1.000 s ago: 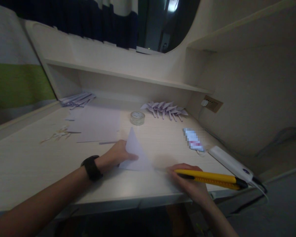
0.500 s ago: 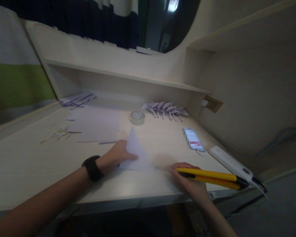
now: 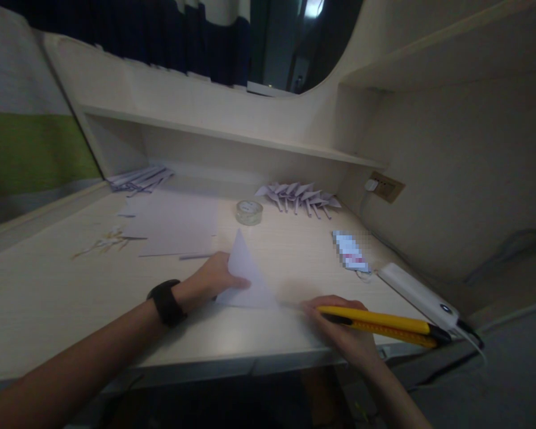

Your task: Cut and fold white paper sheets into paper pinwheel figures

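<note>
The paper triangle [image 3: 252, 294] is held down by the left hand [image 3: 215, 276] near the front of the table [image 3: 214, 342], with the thumb laid on top. The yellow cutter [image 3: 384, 322] is held in the right hand [image 3: 346, 335], its tip pointed at the paper's right corner. The paper is likely light, thin and easily bent or torn, so it is best pressed flat near its middle

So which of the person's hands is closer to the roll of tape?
Left. The left hand, gripping the white paper, is on the near side of the roll of tape, slightly leftward. The right hand, holding the yellow cutter, is farther off, nearer and rightward.
</note>
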Available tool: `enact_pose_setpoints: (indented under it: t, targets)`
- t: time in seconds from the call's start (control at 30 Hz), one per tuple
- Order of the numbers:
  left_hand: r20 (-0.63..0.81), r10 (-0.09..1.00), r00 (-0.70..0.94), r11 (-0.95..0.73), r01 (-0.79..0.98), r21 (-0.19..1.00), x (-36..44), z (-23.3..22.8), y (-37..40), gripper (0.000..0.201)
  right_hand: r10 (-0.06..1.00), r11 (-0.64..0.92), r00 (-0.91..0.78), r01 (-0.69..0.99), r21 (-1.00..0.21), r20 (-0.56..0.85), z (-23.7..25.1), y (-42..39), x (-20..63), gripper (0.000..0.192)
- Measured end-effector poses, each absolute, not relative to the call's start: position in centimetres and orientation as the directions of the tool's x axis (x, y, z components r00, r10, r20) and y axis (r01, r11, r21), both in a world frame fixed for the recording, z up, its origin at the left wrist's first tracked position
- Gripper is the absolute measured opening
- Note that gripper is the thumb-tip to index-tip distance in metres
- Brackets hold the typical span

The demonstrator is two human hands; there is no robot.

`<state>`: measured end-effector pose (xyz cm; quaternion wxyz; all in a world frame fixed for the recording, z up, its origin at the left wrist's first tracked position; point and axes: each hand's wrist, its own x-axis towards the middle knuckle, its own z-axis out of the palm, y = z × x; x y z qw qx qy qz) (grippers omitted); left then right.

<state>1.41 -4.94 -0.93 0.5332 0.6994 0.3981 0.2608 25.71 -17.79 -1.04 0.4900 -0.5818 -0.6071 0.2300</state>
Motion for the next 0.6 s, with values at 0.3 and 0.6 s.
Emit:
enact_pose_setpoints:
  t: [0.3,0.6]
  targets:
    - [-0.076,0.807,0.586,-0.019,0.154,0.988,1.26,-0.48,-5.46,0.027,0.944,0.222,0.129,0.433,-0.874,0.303,-0.84,-17.93,25.71,0.014]
    - [-0.087,0.792,0.604,0.025,0.111,0.994,1.12,-0.72,-5.20,0.026,0.955,0.223,0.088,0.424,-0.878,0.285,-0.92,-17.96,25.77,0.016]
